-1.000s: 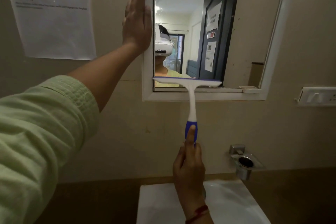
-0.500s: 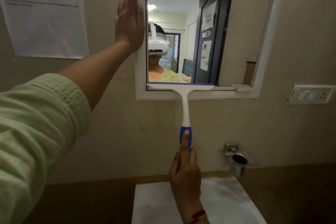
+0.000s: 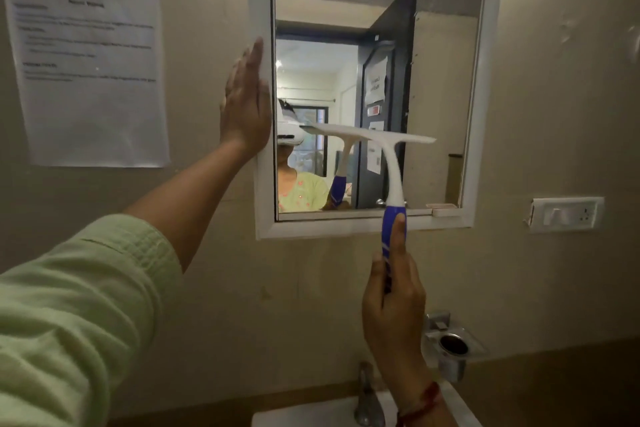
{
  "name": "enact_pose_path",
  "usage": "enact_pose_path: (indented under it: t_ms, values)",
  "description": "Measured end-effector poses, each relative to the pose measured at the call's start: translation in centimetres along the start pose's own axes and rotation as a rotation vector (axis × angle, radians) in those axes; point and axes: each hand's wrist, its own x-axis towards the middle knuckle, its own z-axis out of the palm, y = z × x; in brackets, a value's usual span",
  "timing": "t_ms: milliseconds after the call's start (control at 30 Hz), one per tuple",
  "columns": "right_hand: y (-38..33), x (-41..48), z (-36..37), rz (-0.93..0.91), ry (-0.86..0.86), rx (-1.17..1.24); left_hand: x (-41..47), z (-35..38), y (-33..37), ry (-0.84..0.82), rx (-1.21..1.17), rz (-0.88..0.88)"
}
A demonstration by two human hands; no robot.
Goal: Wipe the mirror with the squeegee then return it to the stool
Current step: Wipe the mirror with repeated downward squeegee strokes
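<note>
The right hand [image 3: 393,305], nearest to the camera, grips the blue lower part of the squeegee [image 3: 390,163]. The fingers curl round the handle and the thumb lies straight along its front. The arm comes up from below, above the sink [image 3: 311,418] and the tap [image 3: 367,399]. The squeegee looks light and stiff, a plastic body with a soft rubber edge. I judge that the blue grip is the correct place to hold it, because there the wrist can tilt the blade and press it evenly. The white neck higher up is thin and looks smoother. The left arm, in a pale green sleeve [image 3: 76,305], reaches forward and up. The left hand [image 3: 244,104] is flat, fingers straight and together, and presses on the left side of the white frame [image 3: 263,10]; it holds nothing. Farther away, the blade lies across the lower middle of the mirror [image 3: 443,80], slightly tilted. Its top edge seems to meet its own reflection, so it is probably on the glass, though I cannot tell this for the whole length. The glass is fragile and needs only moderate pressure. The stool is not in view.
</note>
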Motion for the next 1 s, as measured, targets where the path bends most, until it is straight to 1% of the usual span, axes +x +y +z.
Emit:
enact_pose_path:
  t_ms: [167,233,300,400,467,667,833,1000]
  values:
    - [-1.1,8.5,-0.2,-0.133,0.033,0.104,-0.1,0.1,-0.2,-0.001,-0.034,0.007]
    - [-2.1,13.2,-0.1,-0.182,0.087,0.120,0.0,0.1,-0.3,0.006,-0.049,0.003]
    - [-3.3,17.6,0.2,-0.191,0.145,0.132,-0.2,0.1,-0.3,0.013,-0.056,0.002]
    - [-5.0,23.0,0.7,-0.230,0.178,0.118,-0.1,-0.1,0.0,0.011,-0.055,-0.005]
    - [-5.5,25.4,0.9,-0.255,0.183,0.062,-0.1,-0.1,0.1,0.004,-0.047,-0.011]
    - [-4.6,28.2,1.2,-0.266,0.132,-0.052,-0.1,-0.2,0.2,0.010,-0.061,0.002]
    - [-4.8,29.6,1.5,-0.284,0.159,-0.104,-0.1,-0.1,0.0,0.013,-0.067,0.009]
    - [-4.4,29.2,2.0,-0.275,0.153,-0.191,0.0,0.0,-0.2,0.005,-0.051,0.006]
